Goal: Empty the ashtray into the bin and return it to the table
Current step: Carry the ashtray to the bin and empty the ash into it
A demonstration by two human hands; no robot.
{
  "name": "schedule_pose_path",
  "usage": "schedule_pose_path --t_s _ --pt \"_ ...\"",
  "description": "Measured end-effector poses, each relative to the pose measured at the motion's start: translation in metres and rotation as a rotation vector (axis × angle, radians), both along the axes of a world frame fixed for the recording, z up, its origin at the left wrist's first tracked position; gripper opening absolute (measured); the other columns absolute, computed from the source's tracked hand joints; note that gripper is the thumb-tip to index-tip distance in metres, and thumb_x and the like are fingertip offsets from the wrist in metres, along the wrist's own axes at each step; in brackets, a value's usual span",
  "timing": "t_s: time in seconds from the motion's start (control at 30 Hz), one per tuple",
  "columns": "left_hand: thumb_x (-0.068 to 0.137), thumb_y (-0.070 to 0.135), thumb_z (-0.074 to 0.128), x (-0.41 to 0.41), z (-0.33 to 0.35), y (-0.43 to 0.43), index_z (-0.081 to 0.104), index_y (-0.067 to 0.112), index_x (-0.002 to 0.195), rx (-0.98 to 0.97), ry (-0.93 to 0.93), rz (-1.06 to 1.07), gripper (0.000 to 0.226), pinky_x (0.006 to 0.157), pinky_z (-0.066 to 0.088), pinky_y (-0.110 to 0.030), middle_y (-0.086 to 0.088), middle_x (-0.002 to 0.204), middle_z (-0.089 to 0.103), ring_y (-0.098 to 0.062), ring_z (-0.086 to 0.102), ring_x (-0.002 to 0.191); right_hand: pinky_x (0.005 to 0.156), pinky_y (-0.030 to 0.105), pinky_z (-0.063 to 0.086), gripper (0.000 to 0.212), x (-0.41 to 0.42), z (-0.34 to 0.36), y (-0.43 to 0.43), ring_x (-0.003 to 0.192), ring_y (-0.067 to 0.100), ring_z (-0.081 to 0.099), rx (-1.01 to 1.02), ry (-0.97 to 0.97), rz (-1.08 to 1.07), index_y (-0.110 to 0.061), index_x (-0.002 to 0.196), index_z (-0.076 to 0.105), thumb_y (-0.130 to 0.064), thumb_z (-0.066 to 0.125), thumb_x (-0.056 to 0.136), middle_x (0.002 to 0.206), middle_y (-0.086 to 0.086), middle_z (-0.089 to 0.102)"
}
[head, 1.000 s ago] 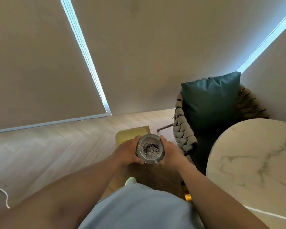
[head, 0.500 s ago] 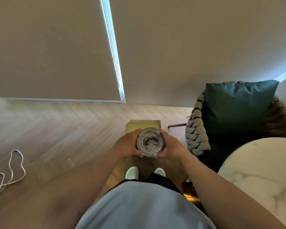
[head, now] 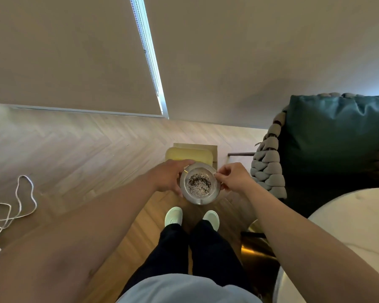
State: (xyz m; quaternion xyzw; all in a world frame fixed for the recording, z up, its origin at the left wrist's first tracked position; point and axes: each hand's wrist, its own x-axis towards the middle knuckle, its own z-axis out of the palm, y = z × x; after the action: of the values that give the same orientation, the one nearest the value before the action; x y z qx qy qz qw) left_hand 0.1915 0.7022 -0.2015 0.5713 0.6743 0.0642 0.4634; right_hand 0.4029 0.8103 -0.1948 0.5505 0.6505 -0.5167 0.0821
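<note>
Between left hand [head: 165,177] and right hand [head: 232,177]: ashtray [head: 199,183].

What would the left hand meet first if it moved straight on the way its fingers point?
Probably the round glass ashtray it already grips; the left hand points rightward at it.

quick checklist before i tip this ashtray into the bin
1. Grip: left hand and right hand both hold the round clear glass ashtray at its rim: ok.
2. Ashtray level, grey ash inside: ok.
3. Yellow-lidded bin on the floor just beyond the ashtray: ok.
4. Bin opening uncovered: cannot tell, the top looks closed.
5. Footing: white shoes flat on the wood floor; white cord lies well to the left: ok.
6. White marble round table close on the right for the return: ok.
</note>
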Motion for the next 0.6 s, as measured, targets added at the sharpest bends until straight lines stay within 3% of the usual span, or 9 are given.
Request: schedule_pose_path --t_s 0.07,0.2,0.3,0.4,0.6 --pt "0.046 0.022 0.096 -0.002 0.005 0.006 0.036 0.036 0.144 0.003 0.016 -0.041 0.116 0.066 0.037 -0.022 0.014 0.094 0.054 0.003 0.05 0.07 0.056 0.029 0.059 0.006 0.003 0.002 0.003 0.057 0.019 0.063 -0.061 0.031 -0.023 -0.008 0.086 0.068 -0.011 0.069 0.091 0.074 0.011 0.069" --pt "0.049 0.024 0.095 -0.002 0.002 0.007 0.032 0.032 0.146 0.021 0.057 -0.077 0.116 0.079 0.04 -0.03 0.005 0.111 0.057 -0.008 0.046 0.091 0.061 0.034 0.059 0.012 0.014 0.0 0.002 0.064 0.027 0.066 -0.175 0.062 -0.1 0.0 0.1 0.068 -0.008 0.068 0.091 0.087 0.019 0.071" --pt "0.054 0.027 0.094 -0.004 -0.013 0.019 0.027 0.032 0.148 0.028 0.076 -0.043 0.116 0.078 0.045 -0.032 0.009 0.112 0.058 -0.009 0.049 0.09 0.061 0.036 0.057 0.012 0.015 -0.014 0.016 0.066 0.032 0.064 -0.235 0.092 -0.193 0.0 0.101 0.067 -0.006 0.068 0.091 0.095 0.025 0.07" --pt "0.057 0.029 0.092 -0.014 -0.03 0.032 0.024 0.03 0.149 0.038 0.114 0.012 0.115 0.082 0.053 -0.037 0.006 0.12 0.058 -0.012 0.057 0.094 0.057 0.037 0.056 0.012 0.007 -0.032 0.033 0.061 0.03 0.061 -0.246 0.13 -0.287 0.003 0.099 0.067 -0.004 0.069 0.09 0.088 0.025 0.068" --pt "0.058 0.037 0.09 -0.034 -0.091 0.034 0.022 0.021 0.149 0.026 0.253 0.035 0.115 0.095 0.048 -0.044 -0.002 0.14 0.046 -0.023 0.051 0.122 0.057 0.036 0.058 0.014 -0.009 -0.091 0.041 0.059 0.029 0.063 -0.29 0.152 -0.392 0.007 0.101 0.064 -0.003 0.066 0.091 0.084 0.021 0.067"
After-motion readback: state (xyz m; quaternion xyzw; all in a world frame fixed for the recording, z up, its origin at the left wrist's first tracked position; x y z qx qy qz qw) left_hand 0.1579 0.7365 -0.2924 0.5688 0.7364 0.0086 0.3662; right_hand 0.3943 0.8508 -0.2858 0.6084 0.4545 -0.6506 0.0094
